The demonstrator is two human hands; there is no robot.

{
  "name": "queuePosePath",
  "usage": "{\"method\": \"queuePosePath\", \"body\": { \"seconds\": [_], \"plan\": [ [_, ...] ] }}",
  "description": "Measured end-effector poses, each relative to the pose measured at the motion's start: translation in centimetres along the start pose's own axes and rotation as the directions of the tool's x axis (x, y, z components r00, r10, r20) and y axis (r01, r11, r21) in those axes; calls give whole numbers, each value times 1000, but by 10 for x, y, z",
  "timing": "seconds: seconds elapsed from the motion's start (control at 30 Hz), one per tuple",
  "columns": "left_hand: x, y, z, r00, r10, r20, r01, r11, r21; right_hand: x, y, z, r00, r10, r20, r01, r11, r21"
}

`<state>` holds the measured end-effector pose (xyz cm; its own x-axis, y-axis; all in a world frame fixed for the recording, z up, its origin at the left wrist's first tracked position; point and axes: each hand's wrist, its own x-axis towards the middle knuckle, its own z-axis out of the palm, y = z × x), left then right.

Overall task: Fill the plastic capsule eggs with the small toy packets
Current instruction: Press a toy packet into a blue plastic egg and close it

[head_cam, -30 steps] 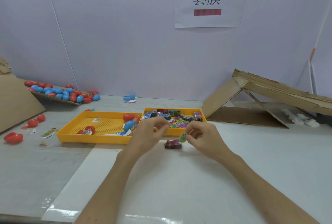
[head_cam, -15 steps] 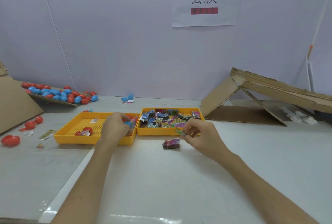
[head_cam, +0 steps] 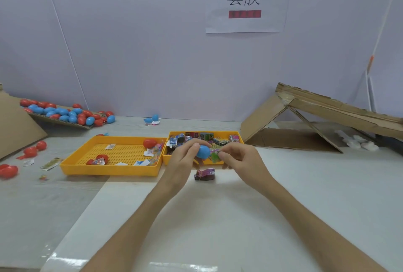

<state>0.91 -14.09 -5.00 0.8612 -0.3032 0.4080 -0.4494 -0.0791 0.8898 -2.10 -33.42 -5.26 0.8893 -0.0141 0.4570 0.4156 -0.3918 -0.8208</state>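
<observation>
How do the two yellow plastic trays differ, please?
The left yellow plastic tray is wider than the right yellow plastic tray. The left's perforated floor shows, with a few red capsule eggs and scraps; the right is packed with small toy packets. Both are rectangular, side by side.

**Blue egg (head_cam: 204, 151) and green packet (head_cam: 215, 156) held side by side**

The left hand (head_cam: 185, 158) grips the blue egg; the right hand (head_cam: 242, 160) pinches the green packet. Below them a dark packet (head_cam: 205, 174) lies on the table (head_cam: 239, 217), before a yellow tray (head_cam: 205, 133) of packets. A second yellow tray (head_cam: 109, 169) stands left of it.
</observation>
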Motion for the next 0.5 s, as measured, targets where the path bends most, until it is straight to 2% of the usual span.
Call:
{"method": "queuePosePath", "body": {
  "seconds": [0.23,0.3,0.5],
  "plan": [
    [4,-3,-1,968,-242,-64,229,960,-158,0,-1,2,992,107,60,-113,986,123],
    [4,-3,-2,971,-237,-17,229,953,-200,0,-2,1,990,127,59,-134,981,141],
    [1,-4,-1,990,-139,15,139,980,-145,-1,-6,2,984,145,103,-161,972,171]
  ]
}}
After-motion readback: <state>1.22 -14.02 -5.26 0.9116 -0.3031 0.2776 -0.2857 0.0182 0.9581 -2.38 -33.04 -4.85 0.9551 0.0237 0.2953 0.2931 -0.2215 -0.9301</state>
